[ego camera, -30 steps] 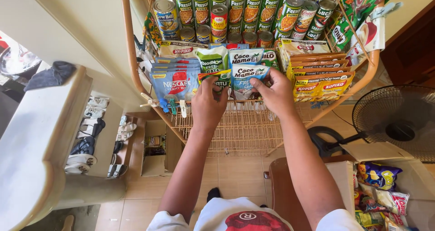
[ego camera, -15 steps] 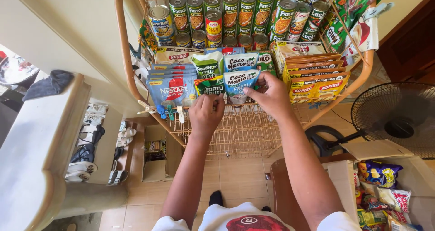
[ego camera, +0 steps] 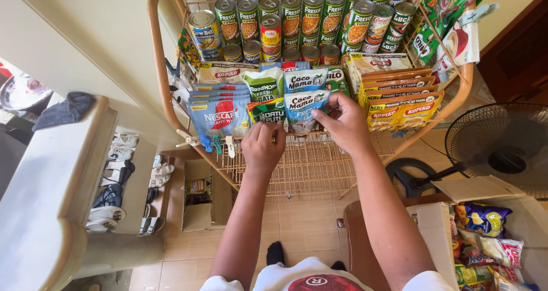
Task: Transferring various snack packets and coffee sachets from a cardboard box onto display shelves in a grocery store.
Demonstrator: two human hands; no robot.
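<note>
Both hands are up at the front edge of the wire rack (ego camera: 308, 171). The right hand (ego camera: 342, 122) pinches a white-and-blue coconut-milk sachet (ego camera: 303, 109) by its right edge, thumb and fingers closed on the packet, which stands upright in the front row of sachets, just behind the rack's front wire. The left hand (ego camera: 262, 145) is curled into a loose fist just below a dark green sachet (ego camera: 267, 113), knuckles toward the camera; whether it actually grips anything, I cannot tell, as the fingers hide it. To the left, a stack of blue coffee sachets (ego camera: 220, 113) leans forward, with small plastic clips (ego camera: 216, 139) on the wire below it. To the right sit orange-yellow coffee sachets (ego camera: 402, 105) in a fanned pile. Behind them all, rows of green-labelled cans (ego camera: 311, 17) fill the back of the rack. Off to the right stands a black floor fan (ego camera: 502, 148), and snack bags (ego camera: 485, 219) lie in a box at lower right. Shoes (ego camera: 117, 171) fill a shelf at left.
</note>
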